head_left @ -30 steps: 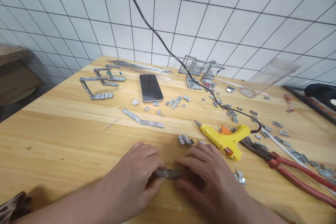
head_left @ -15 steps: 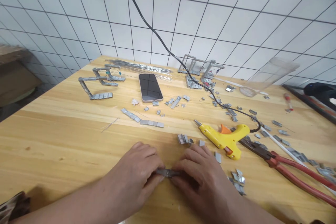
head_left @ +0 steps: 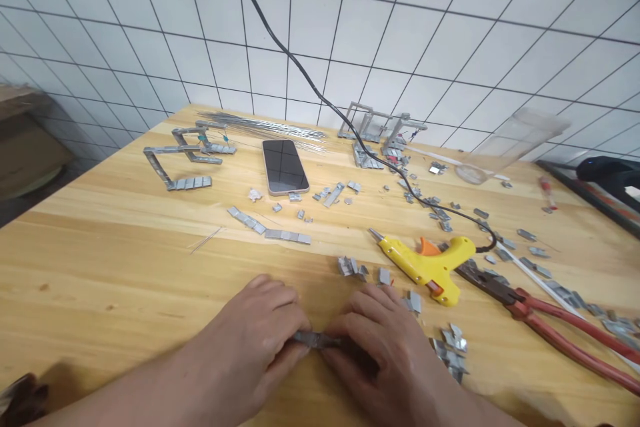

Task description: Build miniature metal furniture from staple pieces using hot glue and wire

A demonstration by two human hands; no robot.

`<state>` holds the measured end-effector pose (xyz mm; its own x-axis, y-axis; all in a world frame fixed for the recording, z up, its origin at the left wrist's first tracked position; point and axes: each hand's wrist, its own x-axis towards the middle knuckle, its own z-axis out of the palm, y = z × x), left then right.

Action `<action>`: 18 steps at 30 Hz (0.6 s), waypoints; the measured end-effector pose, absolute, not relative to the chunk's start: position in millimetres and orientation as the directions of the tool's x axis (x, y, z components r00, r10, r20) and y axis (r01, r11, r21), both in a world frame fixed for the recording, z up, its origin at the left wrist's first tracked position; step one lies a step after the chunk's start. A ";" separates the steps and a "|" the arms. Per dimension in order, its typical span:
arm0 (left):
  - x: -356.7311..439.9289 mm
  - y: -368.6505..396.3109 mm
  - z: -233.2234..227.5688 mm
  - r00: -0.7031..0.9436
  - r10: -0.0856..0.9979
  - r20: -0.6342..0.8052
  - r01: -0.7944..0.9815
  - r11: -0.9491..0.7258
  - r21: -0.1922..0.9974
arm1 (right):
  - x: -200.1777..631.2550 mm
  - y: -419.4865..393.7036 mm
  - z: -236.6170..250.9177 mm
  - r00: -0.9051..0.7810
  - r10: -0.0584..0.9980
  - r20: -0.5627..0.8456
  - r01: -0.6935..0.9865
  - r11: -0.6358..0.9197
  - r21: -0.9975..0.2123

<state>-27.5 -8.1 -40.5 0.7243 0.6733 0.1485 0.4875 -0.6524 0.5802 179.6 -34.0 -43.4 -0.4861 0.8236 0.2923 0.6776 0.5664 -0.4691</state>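
Observation:
My left hand and my right hand are close together, low over the wooden table. Between them is a small grey metal strip, its left end pinched by my left fingers and its right end by my right fingers. Both ends are covered by the fingertips. Just beyond my right hand lie bent grey metal pieces, and more pieces are to its right. A yellow glue gun rests farther to the right, its nozzle pointing left.
Red-handled pliers lie right of the glue gun, whose black cord rises across the tiled wall. A phone, flat segmented strips, small metal frames, thin rods and a clear plastic container are farther back.
Both hands have shifted slightly toward me with the metal strip still between them. The strip's visible part tilts a little differently. The things on the table appear to stay in place.

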 end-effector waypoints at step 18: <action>-29.1 -4.4 -37.6 0.685 0.716 0.131 0.525 -0.611 0.592 | 233.6 -11.8 -13.2 -0.422 0.841 0.337 0.722 0.537 -0.436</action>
